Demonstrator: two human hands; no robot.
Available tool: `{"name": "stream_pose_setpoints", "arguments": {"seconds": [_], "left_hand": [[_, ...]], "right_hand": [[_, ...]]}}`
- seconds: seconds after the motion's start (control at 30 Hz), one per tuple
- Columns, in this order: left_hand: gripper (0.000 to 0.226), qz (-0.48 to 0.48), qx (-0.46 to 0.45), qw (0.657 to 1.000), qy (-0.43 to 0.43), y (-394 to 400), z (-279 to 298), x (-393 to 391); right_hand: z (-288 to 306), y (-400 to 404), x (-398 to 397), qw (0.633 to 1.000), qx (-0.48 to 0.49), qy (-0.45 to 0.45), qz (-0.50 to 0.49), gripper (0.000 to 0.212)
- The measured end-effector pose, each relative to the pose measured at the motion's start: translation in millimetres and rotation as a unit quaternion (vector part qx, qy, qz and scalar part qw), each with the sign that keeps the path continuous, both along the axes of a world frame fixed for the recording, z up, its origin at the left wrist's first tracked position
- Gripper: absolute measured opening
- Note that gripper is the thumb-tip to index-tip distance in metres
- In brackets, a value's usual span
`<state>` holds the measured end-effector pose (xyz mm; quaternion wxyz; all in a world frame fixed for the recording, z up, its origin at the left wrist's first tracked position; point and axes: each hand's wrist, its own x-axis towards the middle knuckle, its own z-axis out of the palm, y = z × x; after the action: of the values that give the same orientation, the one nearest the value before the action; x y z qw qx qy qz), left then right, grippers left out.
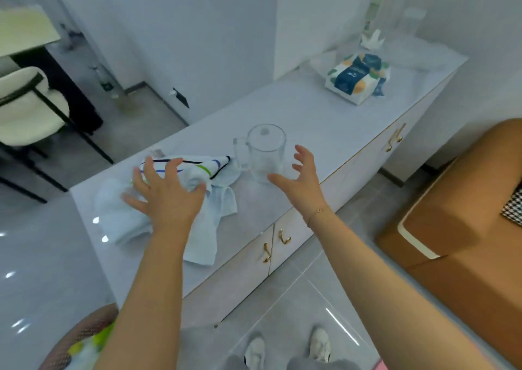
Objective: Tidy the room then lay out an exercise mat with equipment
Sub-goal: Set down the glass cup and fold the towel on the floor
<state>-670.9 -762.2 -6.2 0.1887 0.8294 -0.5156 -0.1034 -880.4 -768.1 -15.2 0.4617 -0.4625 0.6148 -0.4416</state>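
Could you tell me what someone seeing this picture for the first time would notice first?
Two bare arms reach over a pale cabinet top: the left hand is spread over a crumpled light-blue cloth with a striped one bunched on it, and the right hand is open beside a clear glass mug, not gripping it. Farther back on the top sits a tissue pack, and a tan sofa fills the right edge.

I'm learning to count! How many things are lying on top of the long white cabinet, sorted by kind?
Cloths: 2, a light blue cloth and a striped cloth
Glass mugs: 1, the clear mug
Tissue packs: 1, the tissue pack
Total: 4
The blurry far end may hide more.
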Motion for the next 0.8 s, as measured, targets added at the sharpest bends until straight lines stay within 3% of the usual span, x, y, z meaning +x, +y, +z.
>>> {"name": "stream_pose_setpoints", "arguments": {"seconds": [0.07,0.17,0.27,0.47,0.63,0.8], "left_hand": [[0.085,-0.027,0.130,0.991,0.010,-9,-10,9],[0.093,-0.080,0.179,0.980,-0.035,-12,-23,11],[0.081,-0.081,0.131,0.986,-0.064,-12,-27,9],[0.033,-0.087,-0.002,0.988,-0.131,-5,-36,-8],[0.032,-0.182,-0.028,0.975,-0.124,12,-39,-45],[0.025,-0.329,-0.078,0.933,-0.124,43,-41,-123]], "right_hand": [[-5,-15,3,1.000,-0.011,-0.012,0.007,0.091],[-11,-33,12,0.999,-0.042,-0.016,0.007,0.096],[-15,-39,19,0.999,-0.051,-0.011,0.011,0.085],[-12,-19,12,0.995,-0.071,0.058,-0.047,0.069],[-12,30,-20,0.980,-0.067,-0.008,-0.185,0.064],[-16,92,-86,0.954,-0.079,-0.004,-0.289,0.064]]}}
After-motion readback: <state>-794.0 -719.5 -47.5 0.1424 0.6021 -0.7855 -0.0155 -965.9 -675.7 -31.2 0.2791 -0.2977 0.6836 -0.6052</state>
